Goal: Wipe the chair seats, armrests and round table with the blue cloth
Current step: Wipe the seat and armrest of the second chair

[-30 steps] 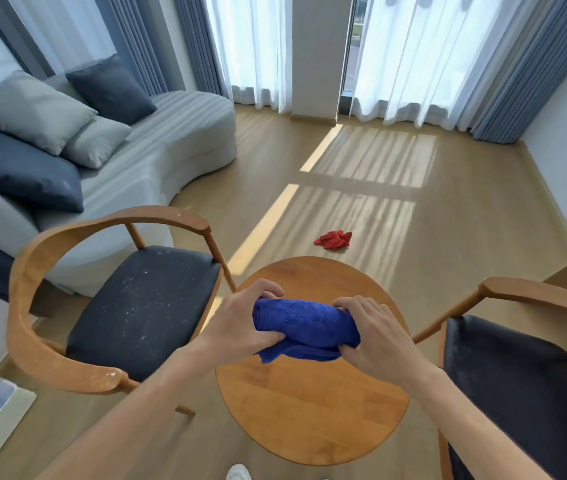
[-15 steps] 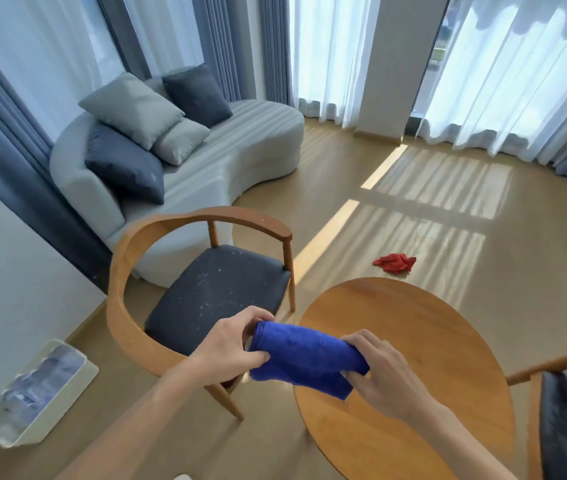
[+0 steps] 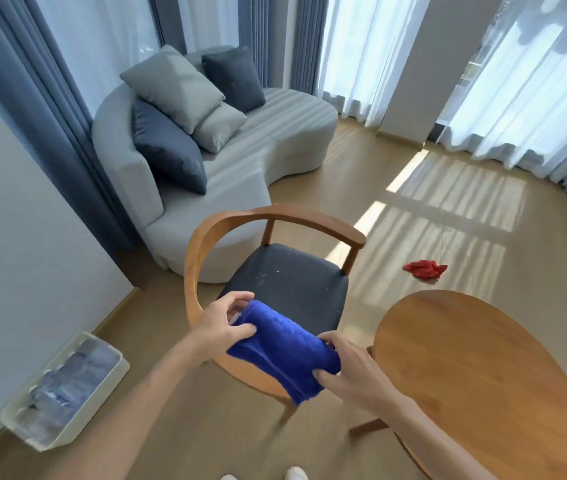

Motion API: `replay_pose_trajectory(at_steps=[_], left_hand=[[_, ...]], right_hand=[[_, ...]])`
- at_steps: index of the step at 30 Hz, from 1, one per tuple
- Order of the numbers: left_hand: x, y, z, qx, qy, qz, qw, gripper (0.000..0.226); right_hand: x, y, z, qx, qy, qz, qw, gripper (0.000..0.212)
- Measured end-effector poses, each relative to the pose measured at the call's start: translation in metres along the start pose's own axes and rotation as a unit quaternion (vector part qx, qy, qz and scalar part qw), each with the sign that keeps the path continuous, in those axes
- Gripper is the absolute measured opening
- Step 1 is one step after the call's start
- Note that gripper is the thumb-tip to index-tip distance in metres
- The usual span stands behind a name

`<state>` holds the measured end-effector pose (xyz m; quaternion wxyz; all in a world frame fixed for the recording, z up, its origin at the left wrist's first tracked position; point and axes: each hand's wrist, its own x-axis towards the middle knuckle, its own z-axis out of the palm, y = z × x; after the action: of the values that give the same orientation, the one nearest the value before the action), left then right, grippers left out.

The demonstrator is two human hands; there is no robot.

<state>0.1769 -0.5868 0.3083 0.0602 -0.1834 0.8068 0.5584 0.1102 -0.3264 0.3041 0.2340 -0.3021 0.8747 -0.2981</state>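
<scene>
Two hands hold your blue cloth (image 3: 283,348) over the front edge of the chair (image 3: 285,289) seat (it has white specks). Your left hand (image 3: 221,329) pinches one end, your right hand (image 3: 351,372) the other. The round table (image 3: 476,368) sits just beside.

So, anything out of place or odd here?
A crumpled red rag lies alone on the floor beyond the round table, and the chair seat is speckled with pale dust.

A folded blue cloth (image 3: 283,348) is held above the chair's front edge. The chair (image 3: 275,271) has a dark, speckled seat (image 3: 292,282). A round wooden table (image 3: 476,368) stands just beside it.
</scene>
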Motion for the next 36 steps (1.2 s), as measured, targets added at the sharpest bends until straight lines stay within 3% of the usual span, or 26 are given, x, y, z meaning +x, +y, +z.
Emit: replay_pose_trajectory(at_steps=[6,13,22,26,32,36], left_hand=[[0.072,0.003,-0.01,-0.012,-0.007,-0.038,0.999,0.04],[0.167,0.0,-0.025,0.026,-0.057,-0.022,0.998,0.03],[0.259,-0.026,-0.041,0.033,-0.09,-0.076,0.993,0.035],[0.296,-0.041,-0.039,0.043,-0.08,-0.103,0.991,0.037],[0.366,-0.088,-0.03,0.043,-0.142,-0.156,0.976,0.032],[0.415,-0.119,-0.011,0.068,-0.133,-0.141,0.979,0.028]], right_hand=[[0.042,0.003,0.011,0.036,0.058,0.074,0.995,0.038],[0.12,0.018,0.038,0.082,0.127,0.151,0.977,0.034],[0.2,0.014,0.077,0.167,0.114,0.262,0.944,0.05],[0.231,0.011,0.094,0.197,0.128,0.312,0.92,0.046],[0.284,0.021,0.138,0.238,0.154,0.401,0.871,0.042],[0.326,0.05,0.158,0.263,0.164,0.451,0.837,0.033]])
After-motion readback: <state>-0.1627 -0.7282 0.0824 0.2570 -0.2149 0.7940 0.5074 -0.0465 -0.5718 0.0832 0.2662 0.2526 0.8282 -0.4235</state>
